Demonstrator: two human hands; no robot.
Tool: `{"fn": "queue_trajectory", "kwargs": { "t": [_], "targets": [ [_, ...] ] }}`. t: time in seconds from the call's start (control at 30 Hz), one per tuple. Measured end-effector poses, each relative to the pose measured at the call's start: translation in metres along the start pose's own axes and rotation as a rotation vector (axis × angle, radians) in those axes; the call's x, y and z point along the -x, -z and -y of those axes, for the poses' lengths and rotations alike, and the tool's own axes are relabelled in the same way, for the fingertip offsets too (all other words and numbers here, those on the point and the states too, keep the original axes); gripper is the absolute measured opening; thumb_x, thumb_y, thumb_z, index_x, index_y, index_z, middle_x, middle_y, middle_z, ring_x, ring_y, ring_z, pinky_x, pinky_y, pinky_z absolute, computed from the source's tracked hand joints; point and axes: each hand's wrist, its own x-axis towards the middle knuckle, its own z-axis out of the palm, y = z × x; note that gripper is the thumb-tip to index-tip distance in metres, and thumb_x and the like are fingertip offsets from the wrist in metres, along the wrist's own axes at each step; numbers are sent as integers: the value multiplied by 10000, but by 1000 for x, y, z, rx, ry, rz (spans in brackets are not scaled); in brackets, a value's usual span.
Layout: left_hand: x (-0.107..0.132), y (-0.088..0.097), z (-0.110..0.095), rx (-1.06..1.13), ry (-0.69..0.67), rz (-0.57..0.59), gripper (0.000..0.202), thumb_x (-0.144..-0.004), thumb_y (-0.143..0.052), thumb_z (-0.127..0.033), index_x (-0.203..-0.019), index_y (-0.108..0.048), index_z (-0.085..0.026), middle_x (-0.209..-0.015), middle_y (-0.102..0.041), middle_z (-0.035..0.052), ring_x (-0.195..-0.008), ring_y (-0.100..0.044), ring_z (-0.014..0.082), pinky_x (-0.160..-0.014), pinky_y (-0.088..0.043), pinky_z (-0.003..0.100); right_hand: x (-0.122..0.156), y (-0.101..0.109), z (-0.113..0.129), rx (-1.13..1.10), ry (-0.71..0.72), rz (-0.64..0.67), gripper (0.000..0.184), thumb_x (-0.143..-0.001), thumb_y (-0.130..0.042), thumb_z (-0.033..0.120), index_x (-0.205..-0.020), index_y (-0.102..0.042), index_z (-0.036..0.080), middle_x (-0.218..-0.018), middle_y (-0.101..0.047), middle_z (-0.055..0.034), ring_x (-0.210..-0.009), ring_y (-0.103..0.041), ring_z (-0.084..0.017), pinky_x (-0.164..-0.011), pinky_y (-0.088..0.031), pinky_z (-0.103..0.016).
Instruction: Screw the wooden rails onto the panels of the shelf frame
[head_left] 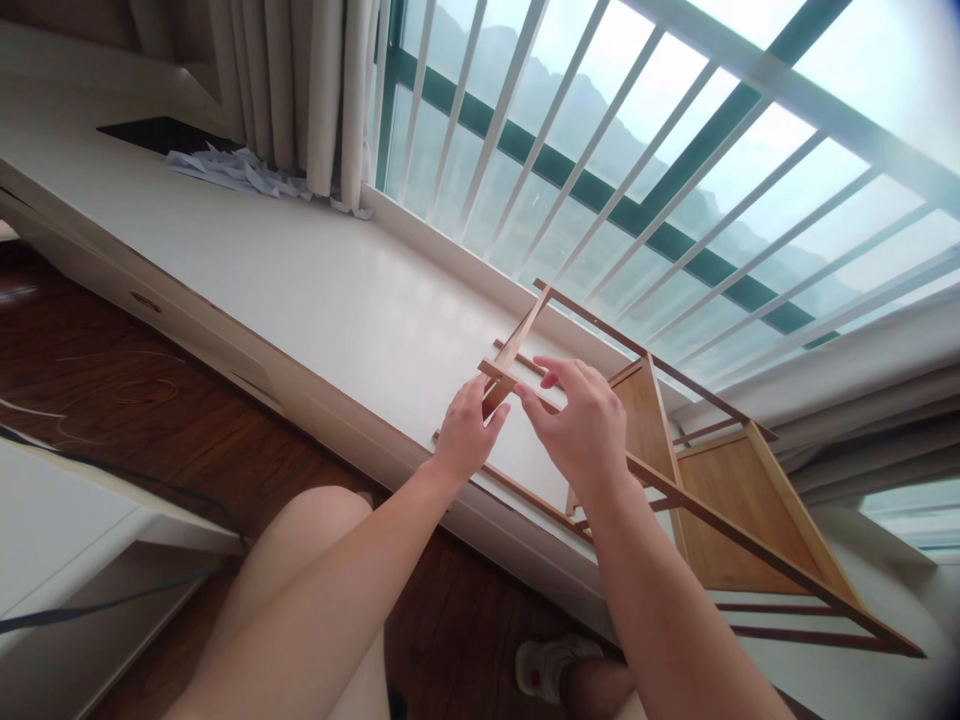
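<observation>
Wooden rack [651,410], left fingers [471,392] around its end, right fingers [566,376] apart alongside.

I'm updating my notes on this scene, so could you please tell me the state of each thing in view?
Wooden rack: joined, panels fitted, on the white ledge
Left hand: gripping the rack's end
Right hand: open beside the rack's end; contact unclear
Left curtain: gathered in folds
Right curtain: gathered
White sheets: loosely heaped
Window: open or shut, cannot tell
</observation>
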Motion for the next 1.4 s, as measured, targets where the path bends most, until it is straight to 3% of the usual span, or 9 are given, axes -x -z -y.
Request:
{"fn": "queue_trajectory", "kwargs": {
  "t": [0.23, 0.5, 0.67, 0.8, 0.9, 1.0, 1.07, 1.2, 1.4],
  "targets": [
    [4, 5, 3, -43, 12, 10, 605, -913, -523, -507, -1414, -372, -203, -1406, -491, 147, -1334, -439, 290, -1120, -380, 498, 40, 28, -1, -141, 15, -81, 226, -891, -585, 263, -1103, -639, 206, -845, -664, -27, -856, -594, -195, -864, -480, -354],
    [30, 31, 1, -211, 32, 62, 1009, -719, -639, -715, -1488, -257, -184, -1483, -395, 219, -1389, -348, 382, -1129, -307, 612, 123, 37, -7, -362, -217, -13, 273, -968, -392, 170, -1182, -555, 219, -1020, -666, -63, -987, -603, -203, -895, -487, -389],
    [70, 59, -41, -103, -8, -37, 550, -943, -464, -485, -1418, -404, -214, -1429, -466, 145, -1352, -393, 283, -1157, -300, 499, 187, 18, -16, -501, -335, 23, 299, -986, -376, 164, -1228, -522, 261, -1119, -672, -59, -1071, -627, -203, -950, -494, -415],
    [107, 51, -68, 211, 127, 169, 319, -960, -437, -425, -1082, -655, -228, -1053, -647, 82, -1043, -571, 232, -964, -438, 371, 213, 19, -14, -533, -260, -18, 366, -973, -384, 125, -1255, -553, 286, -1193, -648, -72, -1136, -607, -210, -961, -509, -431],
    [132, 30, -71, 495, 436, 488, 403, -931, -477, -487, -828, -698, -166, -736, -619, 58, -732, -564, 181, -704, -441, 297, 215, 28, -7, -485, -127, -92, 443, -941, -424, 79, -1293, -556, 313, -1239, -645, -68, -1216, -569, -229, -1015, -476, -489],
    [149, 14, -74, 846, 674, 733, 411, -902, -541, -501, -816, -697, -130, -743, -627, 64, -691, -561, 151, -622, -416, 262, 210, 33, 2, -443, 40, -132, 555, -903, -432, 28, -1341, -512, 359, -1224, -682, -30, -1252, -557, -243, -1078, -393, -582],
    [152, 11, -78, 1079, 762, 722, 324, -881, -607, -441, -883, -699, -130, -827, -651, 66, -764, -596, 146, -675, -453, 253, 204, 34, 6, -411, 123, -134, 590, -891, -433, 19, -1354, -497, 378, -1202, -699, -10, -1274, -547, -249, -1095, -350, -617],
    [135, 18, -90, 1466, 981, 483, 158, -806, -731, -279, -911, -694, -167, -973, -678, 26, -892, -628, 96, -843, -494, 200, 186, 29, 13, -367, 165, -156, 551, -899, -449, 44, -1333, -530, 372, -1169, -717, 6, -1305, -525, -241, -1129, -312, -603],
    [84, 24, -96, 1673, 1069, 496, 89, -850, -675, -221, -919, -656, -169, -891, -654, 8, -825, -626, 69, -777, -507, 137, 138, 23, 28, -391, 185, -225, 495, -922, -453, 54, -1340, -528, 309, -1250, -680, -3, -1335, -495, -228, -1176, -257, -565]
  ]
}}
